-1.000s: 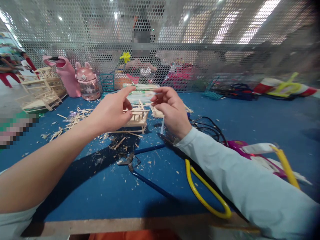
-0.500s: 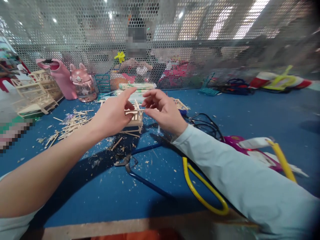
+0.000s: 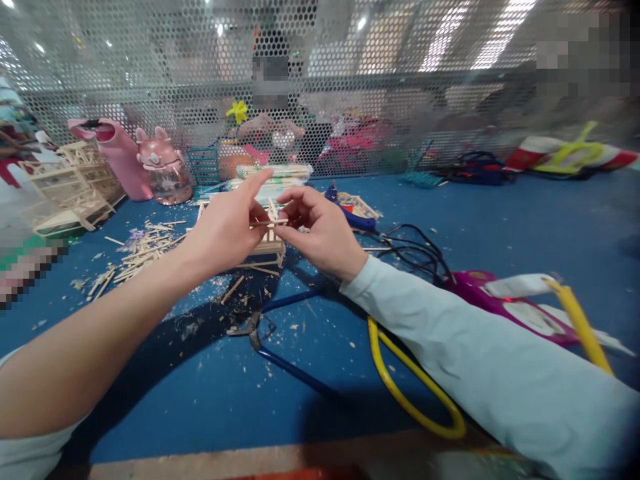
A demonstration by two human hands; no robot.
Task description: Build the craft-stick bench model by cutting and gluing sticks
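My left hand pinches a short, thin wooden stick between thumb and finger, its index finger raised. Close on the other side is my right hand, thumb and fingers closed around the stick's right end. Just below and behind the hands stands a small frame model of wooden sticks, partly hidden by them. Pliers with long blue handles lie spread on the blue table in front, under my right forearm.
Loose sticks and shavings litter the left. A larger stick model, pink bottle and rabbit-eared jar stand back left. A blue-handled tool, black cable, purple device and yellow handle lie right.
My right hand has moved slightly left and down, and its fingers have closed on the stick's end. The left hand keeps its pinch. The view has shifted slightly.
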